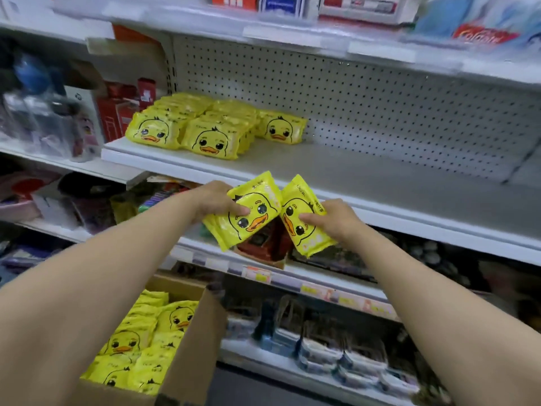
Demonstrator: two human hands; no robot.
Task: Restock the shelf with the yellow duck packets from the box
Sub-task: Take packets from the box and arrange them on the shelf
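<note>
Below the left hand (216,200), the box (190,361) holds glossy yellow duck packets (175,317). The left hand grips a small stack (257,221), the right hand (336,221) another packet (304,238), the two tilted together. Beyond them, shelved packets (205,127) sit on the shelf (366,177). Higher right is "Colgate" packaging (480,36).

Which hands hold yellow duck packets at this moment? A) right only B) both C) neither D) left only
B: the left hand grips a small stack of yellow plastic duck packets and the right hand grips another yellow duck packet, both in front of the white shelf.
</note>
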